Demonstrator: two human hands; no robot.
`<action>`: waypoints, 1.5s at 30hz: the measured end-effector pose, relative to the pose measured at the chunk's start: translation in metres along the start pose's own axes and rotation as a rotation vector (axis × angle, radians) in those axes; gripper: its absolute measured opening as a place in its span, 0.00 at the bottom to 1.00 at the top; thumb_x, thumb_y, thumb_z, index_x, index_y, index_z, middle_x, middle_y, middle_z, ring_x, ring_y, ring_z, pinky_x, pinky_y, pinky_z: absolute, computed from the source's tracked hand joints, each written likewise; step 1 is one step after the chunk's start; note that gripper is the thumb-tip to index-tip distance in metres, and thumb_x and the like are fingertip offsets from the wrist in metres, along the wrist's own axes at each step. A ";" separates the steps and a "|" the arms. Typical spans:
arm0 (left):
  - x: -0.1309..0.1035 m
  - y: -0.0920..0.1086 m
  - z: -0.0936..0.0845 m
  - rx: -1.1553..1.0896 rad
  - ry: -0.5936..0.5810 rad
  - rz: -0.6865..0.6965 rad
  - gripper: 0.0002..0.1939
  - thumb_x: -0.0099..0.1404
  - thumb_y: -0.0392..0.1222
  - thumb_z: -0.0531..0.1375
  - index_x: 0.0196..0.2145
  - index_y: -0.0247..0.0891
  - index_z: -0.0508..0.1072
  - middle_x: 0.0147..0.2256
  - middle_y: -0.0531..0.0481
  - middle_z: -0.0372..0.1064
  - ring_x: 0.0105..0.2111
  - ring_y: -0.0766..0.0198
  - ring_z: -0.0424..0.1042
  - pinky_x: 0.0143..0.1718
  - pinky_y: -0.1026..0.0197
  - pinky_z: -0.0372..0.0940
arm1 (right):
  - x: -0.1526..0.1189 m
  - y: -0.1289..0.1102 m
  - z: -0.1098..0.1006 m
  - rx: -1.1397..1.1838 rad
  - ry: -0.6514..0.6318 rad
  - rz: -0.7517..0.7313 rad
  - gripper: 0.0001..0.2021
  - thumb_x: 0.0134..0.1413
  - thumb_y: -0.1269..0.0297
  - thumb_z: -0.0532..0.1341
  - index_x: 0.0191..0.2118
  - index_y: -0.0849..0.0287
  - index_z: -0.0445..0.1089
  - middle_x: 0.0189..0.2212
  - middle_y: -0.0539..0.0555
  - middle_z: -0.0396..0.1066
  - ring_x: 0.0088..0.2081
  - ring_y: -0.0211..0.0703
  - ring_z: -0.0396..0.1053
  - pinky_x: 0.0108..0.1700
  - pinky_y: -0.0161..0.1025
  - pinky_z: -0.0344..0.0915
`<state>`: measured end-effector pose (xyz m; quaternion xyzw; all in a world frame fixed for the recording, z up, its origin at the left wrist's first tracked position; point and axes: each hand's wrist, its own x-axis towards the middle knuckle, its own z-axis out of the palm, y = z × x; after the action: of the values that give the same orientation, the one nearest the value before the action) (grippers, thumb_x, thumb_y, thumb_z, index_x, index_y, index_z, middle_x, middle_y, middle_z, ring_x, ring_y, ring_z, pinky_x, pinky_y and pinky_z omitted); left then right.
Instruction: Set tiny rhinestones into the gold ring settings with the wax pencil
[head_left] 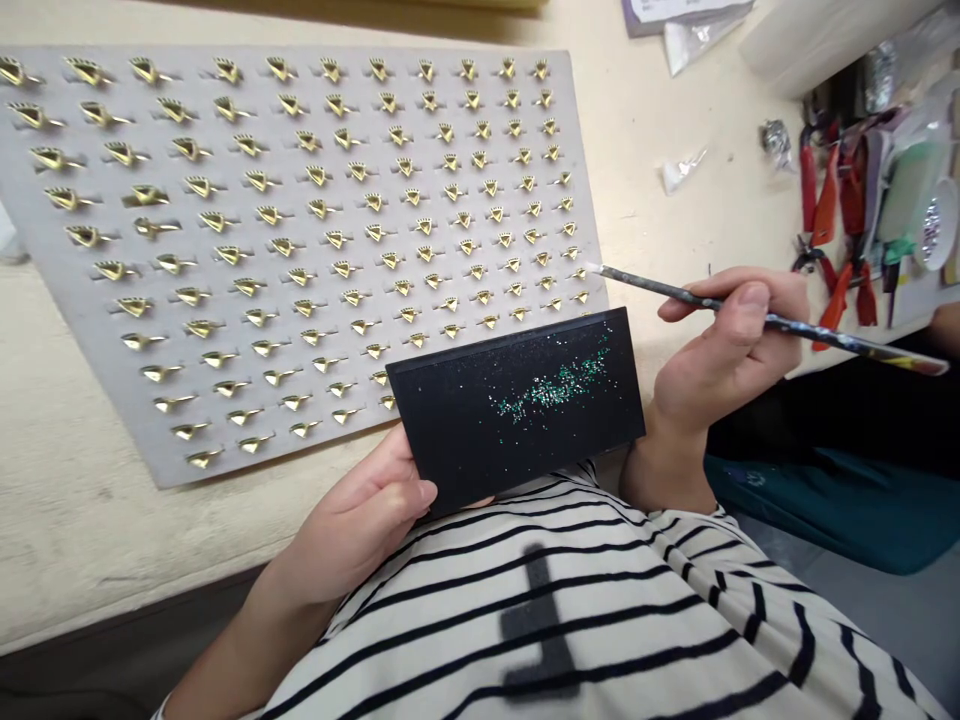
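Observation:
My left hand (367, 510) grips the lower left corner of a flat black tray (465, 450), thumb on top. Small clear and green stones (559, 388) lie scattered across the tray's upper right part. Between the thumb and fingers of my right hand (739, 345) is a thin dark stick (675, 292) with a pale tip, held like a pen. That tip is close to the right edge of a grey board (300, 240). Rows of gold rings with triangular tops (425, 227) stand in the board's slots. The tray overlaps the board's lower right corner.
At the right, red-handled pliers (851, 190) and other tools lie by plastic bags. A small clear bag (682, 170) rests on the pale table (630, 110) beyond the board. Part of another person's arm (946, 330) shows at the right edge.

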<state>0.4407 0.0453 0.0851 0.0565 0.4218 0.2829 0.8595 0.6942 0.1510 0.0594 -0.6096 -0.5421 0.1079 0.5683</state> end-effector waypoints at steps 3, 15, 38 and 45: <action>0.000 0.000 -0.001 0.002 0.002 0.000 0.21 0.65 0.36 0.60 0.54 0.51 0.71 0.49 0.51 0.77 0.46 0.57 0.76 0.48 0.56 0.72 | 0.000 0.002 0.000 -0.004 0.008 -0.019 0.15 0.64 0.67 0.50 0.28 0.62 0.67 0.23 0.43 0.63 0.21 0.21 0.65 0.26 0.28 0.60; 0.000 0.000 0.002 -0.014 0.005 0.010 0.21 0.64 0.37 0.60 0.54 0.50 0.72 0.52 0.51 0.75 0.50 0.55 0.74 0.50 0.54 0.71 | 0.000 0.000 0.000 0.004 -0.022 0.011 0.15 0.64 0.66 0.49 0.29 0.62 0.67 0.24 0.43 0.63 0.22 0.21 0.65 0.27 0.28 0.60; -0.001 0.003 0.004 0.000 0.047 -0.021 0.20 0.63 0.36 0.61 0.52 0.51 0.73 0.47 0.52 0.78 0.46 0.58 0.76 0.47 0.57 0.71 | 0.001 0.000 0.001 0.003 0.022 0.006 0.15 0.63 0.66 0.50 0.27 0.62 0.67 0.23 0.43 0.63 0.21 0.22 0.65 0.25 0.29 0.59; 0.000 0.001 0.004 0.003 0.055 0.003 0.20 0.61 0.35 0.60 0.51 0.47 0.74 0.45 0.51 0.78 0.42 0.57 0.77 0.46 0.55 0.71 | 0.001 0.000 0.006 0.015 0.161 -0.042 0.15 0.61 0.67 0.49 0.25 0.61 0.65 0.22 0.44 0.63 0.19 0.23 0.61 0.23 0.32 0.55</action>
<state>0.4431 0.0464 0.0881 0.0505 0.4455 0.2849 0.8472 0.6902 0.1555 0.0580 -0.6005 -0.5064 0.0505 0.6168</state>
